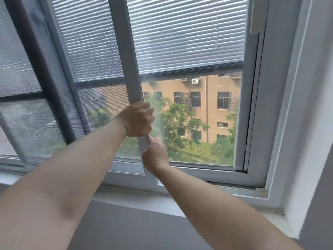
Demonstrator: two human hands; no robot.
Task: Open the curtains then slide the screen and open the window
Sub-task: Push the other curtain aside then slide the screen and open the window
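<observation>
The sliding screen's grey upright frame bar (126, 56) runs diagonally down the middle of the window, with dark mesh (93, 98) to its left. My left hand (137, 119) is wrapped around this bar at mid height. Just below it, my right hand (155, 154) pinches the bar's lower part, thumb pointing up. To the right lies the bare window pane (201, 120), showing a tan building and trees. White slatted blinds (185, 33) cover the upper half of the glass, raised to about mid height. The pane's right frame (246, 109) sits against the outer frame.
A white sill and bottom track (216, 188) run below the window. A white wall reveal (302, 141) stands at the right. A grey ledge surface (117, 228) lies under my forearms. Another meshed pane (23, 105) fills the far left.
</observation>
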